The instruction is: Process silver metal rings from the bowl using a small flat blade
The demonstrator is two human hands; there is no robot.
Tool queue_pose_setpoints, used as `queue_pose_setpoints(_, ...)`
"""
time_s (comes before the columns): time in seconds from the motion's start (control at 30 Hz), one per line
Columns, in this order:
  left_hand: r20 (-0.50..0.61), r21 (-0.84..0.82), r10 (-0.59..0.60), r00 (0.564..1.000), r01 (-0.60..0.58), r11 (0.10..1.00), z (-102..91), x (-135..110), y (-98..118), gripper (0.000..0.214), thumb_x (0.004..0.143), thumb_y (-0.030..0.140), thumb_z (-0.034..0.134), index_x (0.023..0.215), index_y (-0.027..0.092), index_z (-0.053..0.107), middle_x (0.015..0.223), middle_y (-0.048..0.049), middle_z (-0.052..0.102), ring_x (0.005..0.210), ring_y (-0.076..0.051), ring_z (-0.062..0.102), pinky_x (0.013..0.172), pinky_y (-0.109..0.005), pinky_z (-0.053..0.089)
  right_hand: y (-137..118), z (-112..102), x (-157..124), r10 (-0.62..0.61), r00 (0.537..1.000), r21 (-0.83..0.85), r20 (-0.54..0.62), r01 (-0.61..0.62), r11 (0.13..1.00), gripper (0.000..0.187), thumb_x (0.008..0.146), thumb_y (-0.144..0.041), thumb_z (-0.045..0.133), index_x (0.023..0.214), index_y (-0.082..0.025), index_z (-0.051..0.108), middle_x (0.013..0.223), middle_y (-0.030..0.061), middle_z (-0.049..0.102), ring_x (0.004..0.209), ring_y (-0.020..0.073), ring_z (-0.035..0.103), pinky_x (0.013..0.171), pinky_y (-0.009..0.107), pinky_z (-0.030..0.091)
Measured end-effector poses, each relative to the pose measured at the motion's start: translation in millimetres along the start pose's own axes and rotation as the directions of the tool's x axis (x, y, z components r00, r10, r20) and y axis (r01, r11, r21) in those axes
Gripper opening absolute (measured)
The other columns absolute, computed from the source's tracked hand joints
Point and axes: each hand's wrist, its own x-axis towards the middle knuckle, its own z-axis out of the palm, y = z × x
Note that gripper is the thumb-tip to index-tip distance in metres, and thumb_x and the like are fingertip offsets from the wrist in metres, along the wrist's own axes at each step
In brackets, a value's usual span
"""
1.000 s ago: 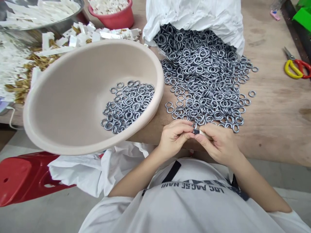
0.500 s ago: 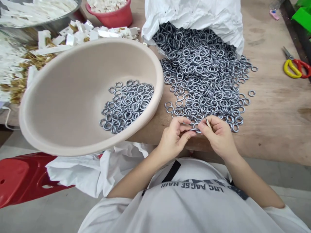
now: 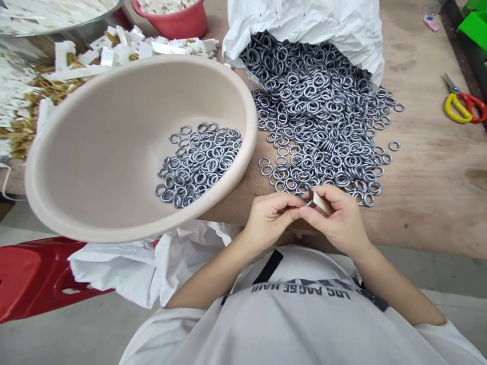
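Note:
My left hand (image 3: pixel 272 217) and my right hand (image 3: pixel 337 219) meet at the fingertips over the near edge of the wooden table. My right fingers pinch a pale flat strip (image 3: pixel 322 202), perhaps wood or card. A small grey metal ring (image 3: pixel 309 203) sits between the strip and my left fingertips, partly hidden by them. Just beyond my hands lies a large spilled pile of grey metal rings (image 3: pixel 312 111). To the left, a beige plastic basin (image 3: pixel 249 126) holds a smaller heap of similar rings (image 3: pixel 198 162).
A white sack (image 3: pixel 304 25) lies open behind the pile. Red-handled scissors (image 3: pixel 462 107) are at the right. White plastic pieces (image 3: pixel 114 53) and gold bits (image 3: pixel 26 133) lie at the far left, near a red bowl (image 3: pixel 171 17). A red stool (image 3: pixel 23 274) stands below left.
My hands have come closer together than half a second ago. The pale strip now shows its flat face instead of its thin edge. The view has shifted slightly.

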Motion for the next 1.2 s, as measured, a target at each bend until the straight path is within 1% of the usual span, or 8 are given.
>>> queue_pose_setpoints(0.3, 0.104, -0.152, -0.141, 0.985, 0.155, 0.976, 2.1, -4, -1, 0.016, 0.085, 0.031, 0.078, 0.086, 0.016, 0.075, 0.077, -0.0045, 0.076, 0.068, -0.015, 0.071, 0.064, -0.024, 0.055, 9, -4, 6, 0.091, 0.992, 0.194, 0.088, -0.107, 0.975, 0.031, 0.097, -0.05, 0.057, 0.091, -0.022, 0.067, 0.075, -0.0009, 0.063, 0.06, 0.0127, 0.05, 0.057, 0.027, 0.039)
queue_pose_setpoints(0.4, 0.059, -0.098, -0.104, 0.993, 0.109, 0.989, 1.7, -5, -1, 0.016, 0.082, 0.031, 0.081, 0.084, 0.016, 0.075, 0.077, -0.0038, 0.076, 0.068, -0.014, 0.069, 0.065, -0.022, 0.054, 5, -12, 1, -0.022, 0.999, -0.059, 0.044, 0.024, 0.998, 0.028, 0.1, -0.048, 0.054, 0.093, -0.022, 0.064, 0.08, 0.0006, 0.062, 0.071, 0.0152, 0.054, 0.065, 0.029, 0.04)
queue_pose_setpoints(0.5, 0.023, -0.04, -0.05, 0.999, 0.05, 0.998, 0.5, -4, -1, 0.014, 0.083, 0.031, 0.08, 0.085, 0.018, 0.075, 0.076, -0.0012, 0.076, 0.065, -0.011, 0.067, 0.063, -0.02, 0.052, -2, -16, -8, -0.138, 0.978, -0.344, 0.156, 0.184, 0.921, 0.029, 0.102, -0.044, 0.05, 0.086, -0.021, 0.061, 0.075, 0.0007, 0.059, 0.07, 0.0154, 0.052, 0.065, 0.03, 0.035)
queue_pose_setpoints(0.63, 0.019, 0.019, -0.029, 0.999, 0.029, 0.999, 0.1, -2, 1, 0.019, 0.086, 0.036, 0.077, 0.084, 0.017, 0.075, 0.074, -0.0019, 0.075, 0.063, -0.012, 0.067, 0.061, -0.021, 0.051, -6, -15, -15, -0.209, 0.959, -0.483, 0.189, 0.277, 0.831, 0.033, 0.102, -0.041, 0.046, 0.079, -0.021, 0.058, 0.068, -0.0001, 0.054, 0.064, 0.0143, 0.049, 0.061, 0.03, 0.031)
queue_pose_setpoints(0.83, 0.048, 0.094, 0.043, 0.998, -0.048, 0.994, -0.5, -3, -1, 0.017, 0.089, 0.033, 0.073, 0.083, 0.017, 0.072, 0.07, -0.0008, 0.073, 0.059, -0.011, 0.063, 0.06, -0.021, 0.049, -1, -14, -12, -0.182, 0.962, -0.509, 0.205, 0.264, 0.819, 0.039, 0.103, -0.044, 0.045, 0.072, -0.022, 0.054, 0.064, -0.0004, 0.053, 0.06, 0.0137, 0.047, 0.058, 0.029, 0.028)
queue_pose_setpoints(1.0, 0.259, 0.011, 0.127, 0.957, -0.135, 0.991, 0.3, -13, 0, 0.008, 0.089, 0.025, 0.073, 0.089, 0.017, 0.071, 0.08, -0.0045, 0.075, 0.072, -0.014, 0.069, 0.07, -0.023, 0.052, 17, -24, 0, -0.056, 0.998, -0.563, -0.002, 0.045, 0.825, 0.042, 0.104, -0.05, 0.041, 0.075, -0.023, 0.055, 0.063, -0.0019, 0.052, 0.06, 0.015, 0.049, 0.06, 0.029, 0.027)
queue_pose_setpoints(1.07, 0.207, -0.032, 0.022, 0.978, -0.016, 0.999, -0.8, -18, -1, 0.01, 0.09, 0.027, 0.072, 0.091, 0.017, 0.069, 0.082, -0.0054, 0.074, 0.071, -0.014, 0.068, 0.067, -0.023, 0.051, 22, -24, 4, -0.032, 0.999, -0.588, -0.009, 0.02, 0.808, 0.042, 0.104, -0.052, 0.041, 0.078, -0.023, 0.057, 0.064, -0.0018, 0.054, 0.061, 0.016, 0.052, 0.06, 0.029, 0.029)
queue_pose_setpoints(1.2, -0.067, -0.147, -0.195, 0.979, 0.183, 0.972, -10.0, -20, -8, 0.023, 0.09, 0.036, 0.071, 0.084, 0.016, 0.063, 0.077, -0.0028, 0.068, 0.067, -0.012, 0.06, 0.061, -0.021, 0.046, 22, -9, 9, -0.053, 0.992, -0.701, 0.111, 0.116, 0.704, 0.032, 0.098, -0.053, 0.054, 0.104, -0.023, 0.064, 0.092, 0.0032, 0.069, 0.08, 0.0212, 0.064, 0.063, 0.03, 0.034)
